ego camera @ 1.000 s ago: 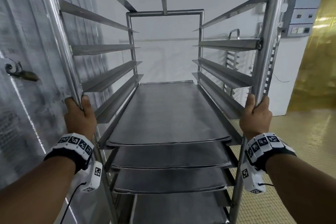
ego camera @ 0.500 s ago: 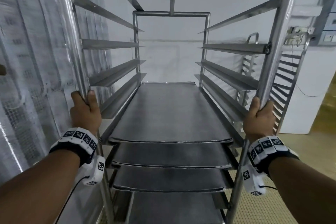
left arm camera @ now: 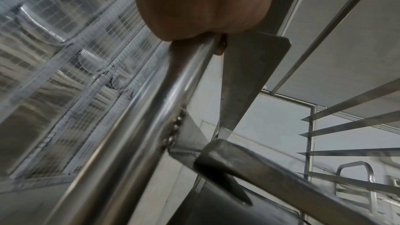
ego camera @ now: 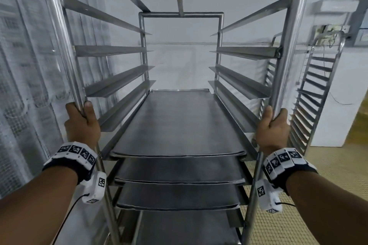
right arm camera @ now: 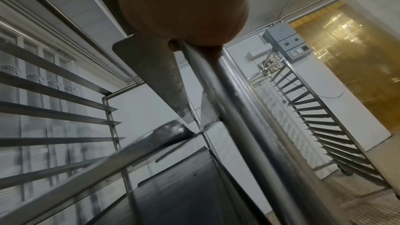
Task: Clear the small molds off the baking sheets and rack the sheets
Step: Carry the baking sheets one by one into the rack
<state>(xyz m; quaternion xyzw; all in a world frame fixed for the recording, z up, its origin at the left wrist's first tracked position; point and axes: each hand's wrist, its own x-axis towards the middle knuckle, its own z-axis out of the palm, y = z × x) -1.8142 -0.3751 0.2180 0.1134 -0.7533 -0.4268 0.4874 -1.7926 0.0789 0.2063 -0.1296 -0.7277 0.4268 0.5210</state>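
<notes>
White walls and a pale tiled floor (ego camera: 328,175) frame the head view, where a steel tray rack (ego camera: 181,14) stands directly ahead with angled runners down both sides. 4 dark baking sheets (ego camera: 179,123) lie on consecutive lower runners, one above another, and no small molds show on the top sheet. The left hand (ego camera: 82,123) is wrapped around the rack's near left upright (ego camera: 63,49), thumb on the inner side, while the right hand (ego camera: 272,127) is wrapped around the near right upright (ego camera: 288,49) at the same height. A second rack (ego camera: 310,93) stands just beyond on the right, against the wall. From the left wrist view, the left hand (left arm camera: 201,4) closes on the round upright (left arm camera: 138,126) from above, with a clear strip curtain (left arm camera: 54,57) behind it and a sheet's rounded corner (left arm camera: 218,153) just beside the tube. From the right wrist view, the right hand (right arm camera: 184,6) clasps its upright (right arm camera: 249,117) likewise; a dark sheet (right arm camera: 184,194) sits on the runners below, the second rack (right arm camera: 320,126) stands on casters nearby, and a yellow strip curtain (right arm camera: 346,74) fills the doorway beyond.
</notes>
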